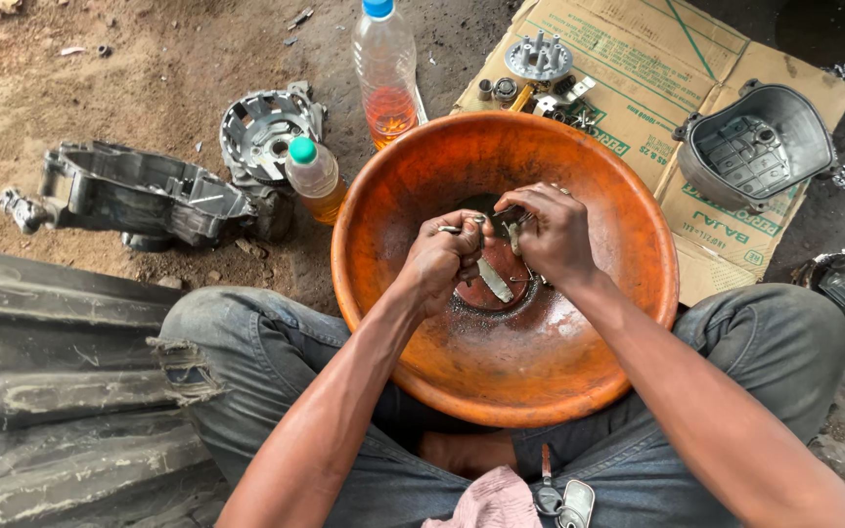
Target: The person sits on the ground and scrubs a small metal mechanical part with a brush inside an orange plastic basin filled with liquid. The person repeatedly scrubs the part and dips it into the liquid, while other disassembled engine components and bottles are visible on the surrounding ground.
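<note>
You sit on the ground with a wide orange basin (413, 323) between your knees, and both hands meet over its middle. Your left hand (439, 256) is curled closed around one end of a small metal part (494, 256), and your right hand (553, 235) has its fingers bent and pinched on the other end. The part hangs just above the dark, oily patch at the bottom of the basin; its exact shape is hard to make out between your fingers.

Just left of the basin stands a small bottle with a green cap (312, 178), holding amber liquid. Farther away, near the basin's far rim, stands a taller clear bottle with a blue cap (386, 70), also with amber liquid low inside. Far left on the dirt lie grey engine casings (149, 191). On the far right a flattened cardboard sheet (638, 68) carries a grey metal cover (757, 145) and a cluster of small metal parts (538, 70). A bunch of keys (561, 499) rests on your lap, nearest to you.
</note>
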